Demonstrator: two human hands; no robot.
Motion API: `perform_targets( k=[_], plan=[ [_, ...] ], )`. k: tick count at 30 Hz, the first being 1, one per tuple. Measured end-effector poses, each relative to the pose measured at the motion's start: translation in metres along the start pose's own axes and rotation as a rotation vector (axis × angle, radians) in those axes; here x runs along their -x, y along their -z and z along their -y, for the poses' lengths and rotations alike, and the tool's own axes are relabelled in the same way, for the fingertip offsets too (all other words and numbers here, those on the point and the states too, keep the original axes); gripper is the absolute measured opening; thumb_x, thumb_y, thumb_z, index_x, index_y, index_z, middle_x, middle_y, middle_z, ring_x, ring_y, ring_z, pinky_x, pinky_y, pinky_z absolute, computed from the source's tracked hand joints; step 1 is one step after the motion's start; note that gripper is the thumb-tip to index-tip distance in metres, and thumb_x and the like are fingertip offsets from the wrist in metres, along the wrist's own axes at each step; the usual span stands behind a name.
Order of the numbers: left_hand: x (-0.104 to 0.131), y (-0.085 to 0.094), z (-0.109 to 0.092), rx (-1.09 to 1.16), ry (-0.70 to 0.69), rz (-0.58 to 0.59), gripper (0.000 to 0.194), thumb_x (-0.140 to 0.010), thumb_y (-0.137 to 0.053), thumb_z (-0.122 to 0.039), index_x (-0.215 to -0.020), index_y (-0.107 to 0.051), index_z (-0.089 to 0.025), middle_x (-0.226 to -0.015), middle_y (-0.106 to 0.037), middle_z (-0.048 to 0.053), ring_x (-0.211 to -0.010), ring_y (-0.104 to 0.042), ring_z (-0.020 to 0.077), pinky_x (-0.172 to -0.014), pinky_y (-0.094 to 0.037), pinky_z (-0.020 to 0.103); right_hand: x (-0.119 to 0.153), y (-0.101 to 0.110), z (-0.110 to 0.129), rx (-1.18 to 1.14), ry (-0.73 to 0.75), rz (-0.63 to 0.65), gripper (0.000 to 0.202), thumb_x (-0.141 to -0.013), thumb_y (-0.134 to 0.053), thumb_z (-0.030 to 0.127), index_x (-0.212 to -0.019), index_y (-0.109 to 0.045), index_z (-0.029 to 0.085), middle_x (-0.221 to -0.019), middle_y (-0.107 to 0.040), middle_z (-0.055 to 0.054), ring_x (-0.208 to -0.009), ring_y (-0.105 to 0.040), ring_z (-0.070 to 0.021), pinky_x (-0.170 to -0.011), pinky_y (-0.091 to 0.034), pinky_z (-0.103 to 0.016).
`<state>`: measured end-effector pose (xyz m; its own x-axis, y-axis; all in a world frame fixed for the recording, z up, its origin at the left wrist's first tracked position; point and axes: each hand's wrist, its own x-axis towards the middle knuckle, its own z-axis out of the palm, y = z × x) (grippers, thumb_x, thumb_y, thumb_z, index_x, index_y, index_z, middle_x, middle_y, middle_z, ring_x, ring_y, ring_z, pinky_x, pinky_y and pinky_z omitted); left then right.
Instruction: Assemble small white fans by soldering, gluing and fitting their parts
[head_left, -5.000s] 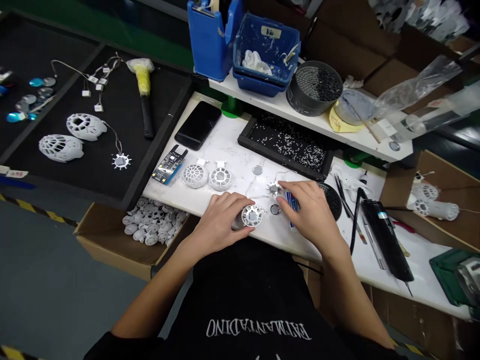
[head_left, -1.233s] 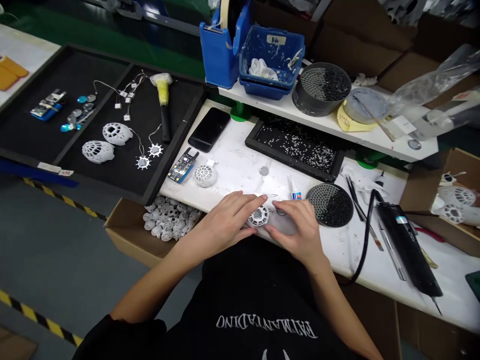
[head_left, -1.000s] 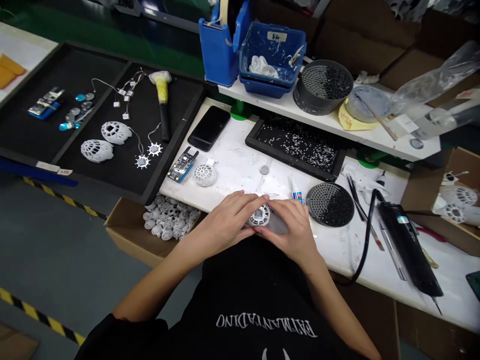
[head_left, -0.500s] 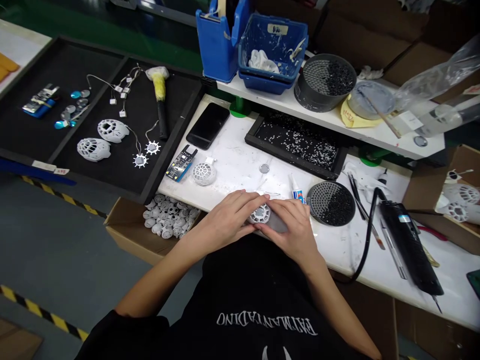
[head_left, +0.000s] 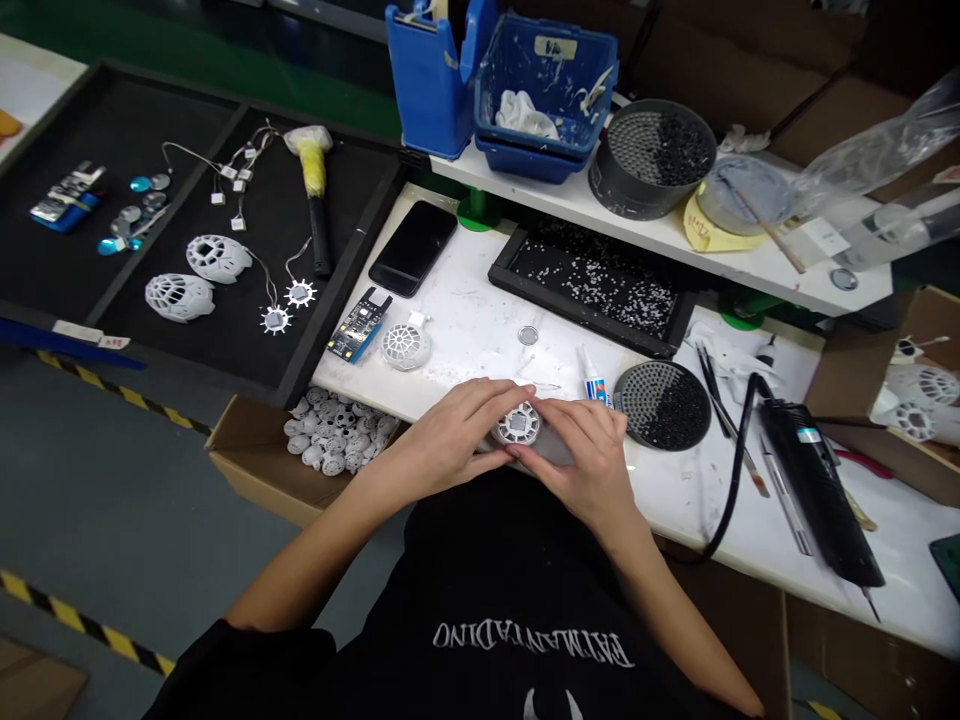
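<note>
Between my two hands, close to my body at the bench edge, is a round white openwork shell [head_left: 518, 424] with a grey square at its centre. My left hand [head_left: 457, 437] closes on its left side, and my right hand [head_left: 589, 450] grips it from the right. The fingers hide its far and lower parts. Beyond the hands lie a small round metal disc [head_left: 528, 335] and a glue tube [head_left: 595, 378]. Left of them, another white openwork shell [head_left: 406, 346] rests on the bench beside a circuit board [head_left: 360, 325].
A black tray [head_left: 300, 350] at left holds shells, wired parts and a yellow-black hammer [head_left: 316, 200]. Right of my hands are a dish of black bits [head_left: 663, 405] and a black rotary tool [head_left: 821, 490]. A raised shelf [head_left: 555, 205] runs behind; a carton of white shells [head_left: 255, 480] stands below left.
My hands stay closed around the shell in nearly the same place. The shell looks slightly turned, and the view has shifted a little.
</note>
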<state>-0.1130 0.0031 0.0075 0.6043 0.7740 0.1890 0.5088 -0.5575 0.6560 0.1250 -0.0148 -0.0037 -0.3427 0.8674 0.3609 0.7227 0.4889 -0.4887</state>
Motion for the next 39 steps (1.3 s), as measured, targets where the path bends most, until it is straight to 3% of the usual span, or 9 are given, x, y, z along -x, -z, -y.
perform_targets(
  k=[3, 8, 15, 22, 25, 27, 32, 35, 39],
  plan=[
    [0.003, -0.004, 0.005, -0.016, 0.038, -0.027, 0.087, -0.098, -0.073, -0.037, -0.168, -0.022, -0.028, -0.151, -0.055, 0.016, -0.142, -0.053, 0.0346, -0.121, -0.045, 0.058, 0.0, 0.001, 0.001, 0.001, -0.009, 0.009, 0.047, -0.095, -0.08, 0.048, -0.134, -0.067, 0.024, -0.121, -0.077, -0.006, -0.107, -0.068, -0.0253, -0.095, -0.039, -0.045],
    [0.003, -0.021, 0.011, -0.071, 0.047, -0.124, 0.096, -0.094, -0.071, -0.025, -0.169, -0.013, -0.027, -0.137, -0.063, 0.013, -0.128, -0.059, 0.0333, -0.116, -0.045, 0.058, -0.001, 0.001, -0.001, -0.001, -0.021, 0.025, 0.056, -0.096, -0.08, 0.047, -0.144, -0.062, 0.023, -0.125, -0.076, -0.006, -0.109, -0.067, -0.0245, -0.096, -0.039, -0.044],
    [0.0, -0.034, 0.007, -0.143, 0.092, -0.188, 0.1, -0.089, -0.072, -0.026, -0.169, -0.012, -0.024, -0.136, -0.063, 0.014, -0.125, -0.058, 0.0344, -0.114, -0.043, 0.057, -0.001, 0.001, -0.005, 0.043, -0.03, 0.04, 0.049, -0.098, -0.076, 0.049, -0.138, -0.066, 0.025, -0.124, -0.076, -0.005, -0.109, -0.066, -0.0242, -0.096, -0.037, -0.045],
    [-0.002, -0.012, 0.004, -0.089, 0.102, -0.014, 0.089, -0.094, -0.074, -0.037, -0.165, -0.023, -0.023, -0.137, -0.061, 0.013, -0.129, -0.055, 0.0323, -0.116, -0.042, 0.052, 0.001, 0.002, 0.002, 0.106, -0.055, 0.112, 0.058, -0.097, -0.075, 0.056, -0.144, -0.061, 0.026, -0.138, -0.071, -0.005, -0.12, -0.059, -0.0305, -0.099, -0.036, -0.049],
    [-0.002, -0.006, 0.007, -0.084, 0.11, 0.024, 0.096, -0.089, -0.081, -0.053, -0.163, -0.027, -0.022, -0.141, -0.059, 0.015, -0.132, -0.054, 0.034, -0.116, -0.041, 0.051, 0.003, 0.025, -0.002, 0.018, -0.066, 0.136, 0.076, -0.094, -0.078, 0.057, -0.156, -0.05, 0.024, -0.147, -0.064, -0.01, -0.128, -0.058, -0.0305, -0.105, -0.04, -0.049],
    [-0.002, -0.006, 0.011, -0.113, 0.095, 0.026, 0.097, -0.086, -0.081, -0.061, -0.161, -0.032, -0.022, -0.141, -0.06, 0.015, -0.13, -0.055, 0.0351, -0.113, -0.042, 0.051, 0.01, 0.055, -0.016, -0.001, -0.117, 0.037, 0.071, -0.095, -0.077, 0.053, -0.155, -0.052, 0.023, -0.146, -0.063, -0.011, -0.131, -0.058, -0.03, -0.109, -0.043, -0.048],
    [-0.007, -0.016, 0.021, -0.226, 0.046, -0.049, 0.06, -0.099, -0.07, -0.051, -0.15, -0.05, -0.027, -0.133, -0.065, 0.011, -0.123, -0.059, 0.0343, -0.105, -0.042, 0.049, 0.055, 0.148, -0.086, 0.357, -0.581, -0.31, 0.04, -0.105, -0.061, 0.049, -0.137, -0.068, 0.026, -0.125, -0.072, -0.01, -0.112, -0.067, -0.0285, -0.1, -0.052, -0.046],
    [-0.01, -0.021, 0.021, -0.231, 0.038, -0.094, 0.055, -0.099, -0.069, -0.051, -0.146, -0.056, -0.026, -0.129, -0.069, 0.012, -0.12, -0.062, 0.0352, -0.104, -0.042, 0.05, 0.091, 0.176, -0.127, 0.522, -0.855, -0.146, 0.057, -0.101, -0.06, 0.06, -0.145, -0.064, 0.025, -0.123, -0.071, -0.013, -0.11, -0.066, -0.0335, -0.098, -0.053, -0.051],
    [-0.012, -0.024, 0.013, -0.234, 0.091, -0.106, 0.054, -0.098, -0.069, -0.053, -0.142, -0.057, -0.024, -0.126, -0.07, 0.013, -0.121, -0.062, 0.0362, -0.107, -0.043, 0.052, 0.12, 0.169, -0.152, 0.56, -0.82, -0.036, 0.066, -0.1, -0.055, 0.066, -0.151, -0.061, 0.024, -0.128, -0.066, -0.017, -0.12, -0.061, -0.037, -0.102, -0.052, -0.053]
  ],
)
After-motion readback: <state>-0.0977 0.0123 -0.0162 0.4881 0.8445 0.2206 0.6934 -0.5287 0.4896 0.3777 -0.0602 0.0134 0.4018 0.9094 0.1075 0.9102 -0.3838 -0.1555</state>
